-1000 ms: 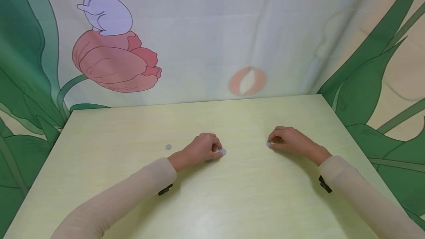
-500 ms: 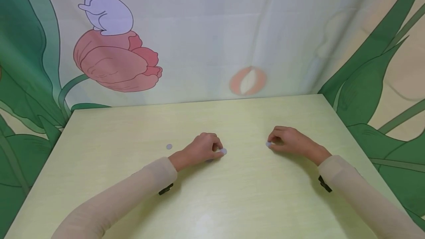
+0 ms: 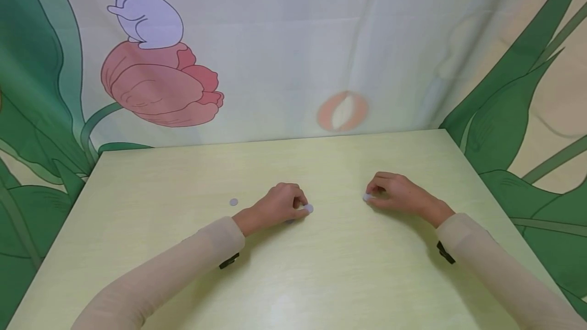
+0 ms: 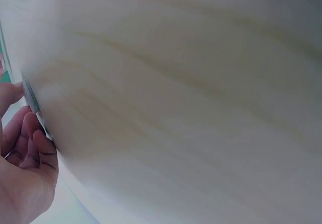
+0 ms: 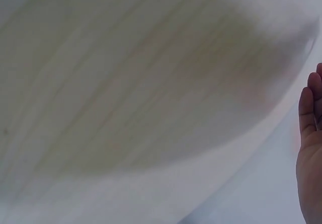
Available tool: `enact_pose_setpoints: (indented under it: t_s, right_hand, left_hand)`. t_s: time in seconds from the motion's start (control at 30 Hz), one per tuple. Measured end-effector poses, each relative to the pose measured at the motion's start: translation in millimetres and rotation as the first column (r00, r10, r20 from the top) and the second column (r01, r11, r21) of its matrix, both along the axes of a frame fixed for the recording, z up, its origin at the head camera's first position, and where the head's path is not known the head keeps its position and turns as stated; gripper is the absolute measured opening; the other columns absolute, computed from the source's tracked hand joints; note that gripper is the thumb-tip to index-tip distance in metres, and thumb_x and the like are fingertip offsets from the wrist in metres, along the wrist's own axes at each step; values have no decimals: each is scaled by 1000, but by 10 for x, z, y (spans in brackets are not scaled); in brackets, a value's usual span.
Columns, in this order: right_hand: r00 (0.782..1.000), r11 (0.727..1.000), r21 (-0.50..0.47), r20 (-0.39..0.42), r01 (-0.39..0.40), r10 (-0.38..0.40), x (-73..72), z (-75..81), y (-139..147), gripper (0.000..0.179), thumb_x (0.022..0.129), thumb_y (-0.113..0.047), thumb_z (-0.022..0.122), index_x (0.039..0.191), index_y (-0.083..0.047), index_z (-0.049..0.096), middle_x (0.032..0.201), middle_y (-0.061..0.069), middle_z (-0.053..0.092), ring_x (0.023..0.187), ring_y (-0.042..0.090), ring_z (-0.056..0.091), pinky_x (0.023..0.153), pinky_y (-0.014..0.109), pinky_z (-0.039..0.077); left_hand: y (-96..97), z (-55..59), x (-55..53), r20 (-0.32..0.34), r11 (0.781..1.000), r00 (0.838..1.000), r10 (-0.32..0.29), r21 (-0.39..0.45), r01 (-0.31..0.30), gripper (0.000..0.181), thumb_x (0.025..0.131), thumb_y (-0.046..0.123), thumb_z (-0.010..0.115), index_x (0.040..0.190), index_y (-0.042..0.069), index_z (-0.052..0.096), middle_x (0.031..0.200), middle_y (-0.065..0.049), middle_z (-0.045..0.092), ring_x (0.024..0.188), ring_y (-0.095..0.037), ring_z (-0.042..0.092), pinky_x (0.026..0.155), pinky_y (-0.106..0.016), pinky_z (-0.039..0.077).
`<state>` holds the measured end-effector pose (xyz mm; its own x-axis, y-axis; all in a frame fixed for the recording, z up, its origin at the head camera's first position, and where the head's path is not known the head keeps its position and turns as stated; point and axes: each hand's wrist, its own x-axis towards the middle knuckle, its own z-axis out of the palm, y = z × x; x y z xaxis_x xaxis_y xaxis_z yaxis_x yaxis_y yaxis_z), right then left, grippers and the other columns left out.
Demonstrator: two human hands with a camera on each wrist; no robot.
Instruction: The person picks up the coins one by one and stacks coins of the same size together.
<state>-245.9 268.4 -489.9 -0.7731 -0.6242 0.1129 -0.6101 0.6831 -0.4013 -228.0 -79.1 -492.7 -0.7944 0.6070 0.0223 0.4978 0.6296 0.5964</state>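
Thumb and index finger of my left hand [image 3: 281, 202] pinch a small round silvery disc [image 3: 309, 209], coin-like, near the middle of the table. In the left wrist view this disc [image 4: 30, 96] shows its thin edge between the fingertips. A second disc [image 3: 290, 221] peeks out under the left hand, mostly hidden. Further left, another pale grey disc [image 3: 234, 202] lies flat and loose on the table. To the right, my right hand [image 3: 398, 192] pinches one more such disc [image 3: 367, 197] at its fingertips, low over the tabletop. The right wrist view has only part of that hand [image 5: 312, 133] at its edge.
The pale yellow-green table [image 3: 293, 279] reaches back to a cloth backdrop [image 3: 275, 55] printed with leaves, a pink flower and a white animal. A dark device [image 3: 229, 260] sits at the left cuff, and another dark device [image 3: 446, 252] at the right cuff.
My right hand has shifted slightly to the left and away from me with its disc. The left hand and the loose disc have stayed in place.
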Motion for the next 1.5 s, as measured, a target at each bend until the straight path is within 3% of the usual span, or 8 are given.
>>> enact_pose_setpoints:
  t_s: [0.73,1.1,1.37,1.5]
  right_hand:
    - [993,996,6,-82,-86,86,43,38,-160,18,89,-18,79,102,-10,71,101,-1,67,95,17,66,84,36,56]
    - [936,974,-6,-278,-227,216,63,3,-295,18,83,-12,83,95,-7,71,95,1,68,89,15,66,76,30,56]
    - [899,959,5,-349,-282,266,34,-58,-379,20,81,-13,85,93,-8,70,93,-1,66,86,13,64,73,28,56]
    - [901,958,4,-339,-288,272,34,-84,-424,20,81,-13,84,93,-8,70,93,-1,67,86,12,65,74,26,56]
  left_hand:
    - [3,-37,-8,-35,1000,999,7,-7,-7,14,90,19,79,91,5,78,76,2,58,66,-10,50,67,-24,44]
    - [2,-25,1,-25,1000,1000,4,-8,-4,14,89,19,79,91,5,78,75,3,57,66,-11,50,65,-23,43]
    - [-8,-27,-7,-34,1000,999,-5,-6,5,14,89,19,79,90,5,77,74,3,57,66,-10,50,65,-23,43]
    - [-5,-25,-10,-29,1000,1000,-4,-9,4,14,90,19,79,90,5,77,75,3,57,67,-10,50,66,-23,43]
